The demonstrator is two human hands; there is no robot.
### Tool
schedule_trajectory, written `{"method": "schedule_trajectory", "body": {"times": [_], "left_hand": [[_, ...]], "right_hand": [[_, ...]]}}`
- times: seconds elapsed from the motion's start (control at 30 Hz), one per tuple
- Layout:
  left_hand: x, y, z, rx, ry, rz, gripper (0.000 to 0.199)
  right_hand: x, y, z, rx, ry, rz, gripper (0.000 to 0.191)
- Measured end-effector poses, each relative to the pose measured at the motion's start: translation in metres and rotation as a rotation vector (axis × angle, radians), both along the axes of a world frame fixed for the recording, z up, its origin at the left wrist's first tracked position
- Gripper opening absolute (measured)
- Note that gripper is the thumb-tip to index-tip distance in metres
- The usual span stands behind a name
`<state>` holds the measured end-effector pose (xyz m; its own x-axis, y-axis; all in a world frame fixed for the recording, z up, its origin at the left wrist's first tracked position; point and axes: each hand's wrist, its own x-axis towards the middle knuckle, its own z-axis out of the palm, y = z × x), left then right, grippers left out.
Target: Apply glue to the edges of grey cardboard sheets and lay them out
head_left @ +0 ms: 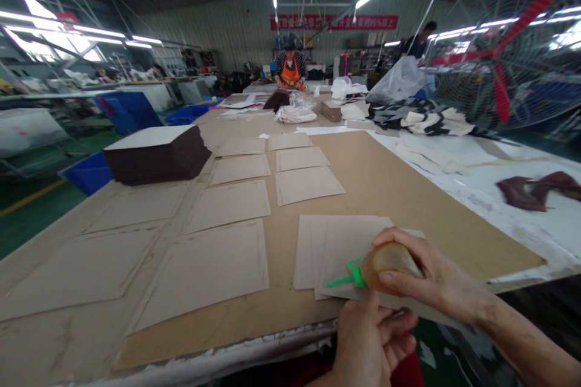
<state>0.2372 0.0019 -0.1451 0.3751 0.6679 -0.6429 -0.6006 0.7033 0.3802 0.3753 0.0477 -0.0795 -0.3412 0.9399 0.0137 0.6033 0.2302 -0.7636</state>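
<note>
The bottle (389,261) looks glossy plastic — the sheets (347,242), matt card.

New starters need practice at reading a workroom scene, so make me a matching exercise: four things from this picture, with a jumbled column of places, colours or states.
Things
1. Squeeze bottle
2. Stack
3. Apron
4. Fan

Places, colours, states
A. Orange, in the background
B. Partly red, upper right of the picture
C. Held in the right hand
D. Dark brown sides, pale top

Pairs: 1-C, 2-D, 3-A, 4-B
</note>
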Motion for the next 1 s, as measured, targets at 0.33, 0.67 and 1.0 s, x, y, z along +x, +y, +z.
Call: {"method": "schedule_trajectory", "body": {"times": [0.33, 0.67, 1.0], "left_hand": [[0.006, 0.001, 0.004, -0.033, 0.042, 0.067, 0.022], [0.006, 0.003, -0.002, -0.030, 0.046, 0.066, 0.027], [0.004, 0.005, 0.011, -0.038, 0.097, 0.058, 0.014]], "right_hand": [[0.006, 0.047, -0.002, 0.194, -0.173, -0.178, 0.035], [0.006, 0.066, 0.001, 0.261, -0.226, -0.236, 0.031], [0.042, 0.051, 0.025, 0.229, -0.331, -0.215, 0.030]]}}
